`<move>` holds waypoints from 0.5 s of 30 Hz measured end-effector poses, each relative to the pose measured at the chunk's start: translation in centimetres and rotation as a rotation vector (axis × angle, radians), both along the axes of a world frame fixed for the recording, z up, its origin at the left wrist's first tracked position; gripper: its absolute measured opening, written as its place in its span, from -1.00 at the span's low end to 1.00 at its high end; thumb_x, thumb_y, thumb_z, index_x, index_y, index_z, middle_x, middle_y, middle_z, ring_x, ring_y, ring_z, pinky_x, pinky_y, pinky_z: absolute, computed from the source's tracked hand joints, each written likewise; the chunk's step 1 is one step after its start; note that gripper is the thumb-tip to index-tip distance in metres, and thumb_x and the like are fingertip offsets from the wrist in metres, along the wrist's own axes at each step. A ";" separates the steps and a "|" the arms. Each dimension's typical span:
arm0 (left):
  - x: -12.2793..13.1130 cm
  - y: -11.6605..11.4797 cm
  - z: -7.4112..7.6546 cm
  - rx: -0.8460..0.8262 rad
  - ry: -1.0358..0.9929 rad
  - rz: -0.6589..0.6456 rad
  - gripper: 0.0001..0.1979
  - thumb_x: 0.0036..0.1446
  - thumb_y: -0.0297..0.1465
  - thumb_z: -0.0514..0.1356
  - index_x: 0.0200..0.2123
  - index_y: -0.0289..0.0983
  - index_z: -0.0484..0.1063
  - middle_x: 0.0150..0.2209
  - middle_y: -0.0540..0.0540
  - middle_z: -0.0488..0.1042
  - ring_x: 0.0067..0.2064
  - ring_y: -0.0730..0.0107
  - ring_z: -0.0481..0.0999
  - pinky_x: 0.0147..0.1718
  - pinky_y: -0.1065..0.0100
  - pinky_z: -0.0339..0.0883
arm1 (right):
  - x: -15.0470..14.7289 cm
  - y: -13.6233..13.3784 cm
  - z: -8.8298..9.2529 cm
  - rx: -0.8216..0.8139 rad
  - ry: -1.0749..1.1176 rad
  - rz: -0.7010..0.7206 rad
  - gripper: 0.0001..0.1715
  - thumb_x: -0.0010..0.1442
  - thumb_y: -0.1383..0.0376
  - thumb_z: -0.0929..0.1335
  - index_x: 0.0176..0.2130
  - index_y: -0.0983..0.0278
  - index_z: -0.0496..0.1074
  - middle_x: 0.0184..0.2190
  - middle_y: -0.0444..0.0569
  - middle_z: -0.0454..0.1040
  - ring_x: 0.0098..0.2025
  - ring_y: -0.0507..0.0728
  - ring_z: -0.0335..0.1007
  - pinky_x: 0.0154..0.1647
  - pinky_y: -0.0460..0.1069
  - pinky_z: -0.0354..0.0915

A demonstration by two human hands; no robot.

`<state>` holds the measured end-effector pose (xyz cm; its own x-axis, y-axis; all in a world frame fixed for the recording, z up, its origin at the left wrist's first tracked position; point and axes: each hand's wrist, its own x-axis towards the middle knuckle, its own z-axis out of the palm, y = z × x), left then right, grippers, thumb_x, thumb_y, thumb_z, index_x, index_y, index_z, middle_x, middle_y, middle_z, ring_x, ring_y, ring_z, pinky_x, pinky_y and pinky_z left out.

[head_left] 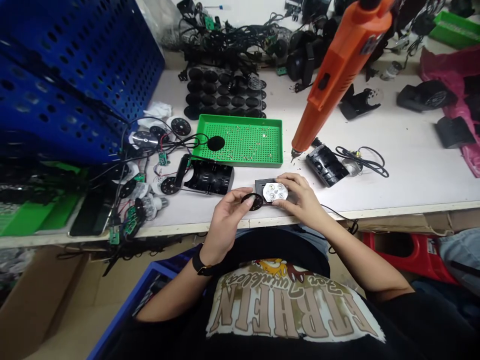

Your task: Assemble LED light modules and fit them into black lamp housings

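Near the front edge of the table, my left hand pinches a round black disc between thumb and fingers. Just right of it, my right hand grips a white lens plate with several round lenses. A black rectangular piece lies behind and under that plate; whether the two are joined, I cannot tell. A black half-cylinder housing lies left of my hands, and a second black housing lies to the right. The orange electric screwdriver hangs tip down beyond my right hand.
A green perforated tray with small screws and a black disc stands behind my hands. Wired circuit boards and discs crowd the left, beside a tall blue crate. Tangled cables and black parts fill the back. A red stool is below right.
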<state>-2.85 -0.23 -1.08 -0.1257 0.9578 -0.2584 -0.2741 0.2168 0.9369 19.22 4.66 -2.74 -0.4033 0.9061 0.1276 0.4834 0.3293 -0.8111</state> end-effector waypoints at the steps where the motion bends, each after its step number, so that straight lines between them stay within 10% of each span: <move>1: 0.0 0.2 0.0 0.027 0.034 0.017 -0.73 0.05 -0.22 0.50 -0.30 -0.23 0.56 -0.16 -0.06 0.63 -0.10 0.33 0.56 -0.02 0.32 0.42 | 0.0 -0.1 0.2 -0.001 -0.010 0.005 -0.32 0.25 -0.02 0.48 0.27 0.08 0.40 0.23 0.10 0.40 0.31 0.35 0.30 0.39 0.35 0.22; 4: 0.5 0.8 -0.1 0.059 0.034 0.010 -0.71 0.05 -0.21 0.50 -0.30 -0.23 0.54 -0.34 0.02 0.54 -0.28 0.45 0.49 -0.22 0.42 0.40 | 0.0 -0.6 1.1 0.048 -0.018 -0.036 -0.21 0.23 0.01 0.50 0.34 0.09 0.31 0.26 0.13 0.37 0.34 0.36 0.26 0.40 0.36 0.19; 8: 1.6 1.0 0.6 0.046 -0.013 -0.062 -0.66 0.04 -0.19 0.51 -0.28 -0.25 0.50 -0.34 0.01 0.53 -0.32 0.47 0.50 -0.35 0.48 0.37 | -0.7 -1.8 2.9 0.160 0.078 -0.149 -0.67 0.30 0.11 0.46 0.03 0.11 0.50 0.15 0.07 0.47 0.24 0.31 0.33 0.35 0.32 0.21; 15: 2.1 0.3 1.5 0.140 0.023 -0.152 -0.58 0.08 -0.14 0.49 -0.11 -0.22 0.51 -0.25 -0.06 0.57 -0.28 0.41 0.55 -0.38 0.45 0.44 | -1.8 -2.4 3.8 -0.128 0.292 -0.174 -0.73 0.36 0.18 0.38 -0.39 0.17 0.48 0.21 -0.04 0.47 0.31 0.27 0.24 0.41 0.30 0.05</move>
<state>-0.78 0.12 0.43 0.0187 0.9925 -0.1206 -0.2259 0.1217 0.9665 17.40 2.28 1.07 -0.2051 0.9740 0.0960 0.2652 0.1497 -0.9525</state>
